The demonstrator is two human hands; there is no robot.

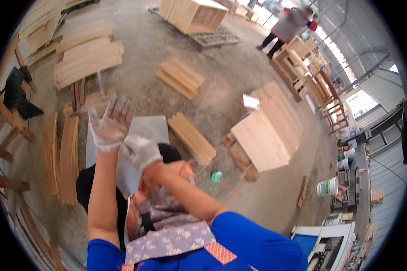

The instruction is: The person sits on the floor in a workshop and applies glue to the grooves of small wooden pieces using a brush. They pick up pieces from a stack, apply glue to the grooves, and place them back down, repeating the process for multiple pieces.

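Note:
My left hand (111,118) is raised with its fingers stretched upward. It wears a thin whitish glove (105,143) and holds nothing. My right hand (140,151), in a white glove too, is closed at the left wrist, its fingers on the cuff of the left glove. Below the hands is the flowered apron (167,241) over my lap. A pale sheet (156,125) lies on the floor just beyond them.
Stacks of wooden slats (192,137) lie on the floor ahead, and more slats (68,158) at the left. Wooden panels (262,141) rest on a block at the right. A green roll (217,176) sits nearby. A person (290,26) stands far off by wooden furniture.

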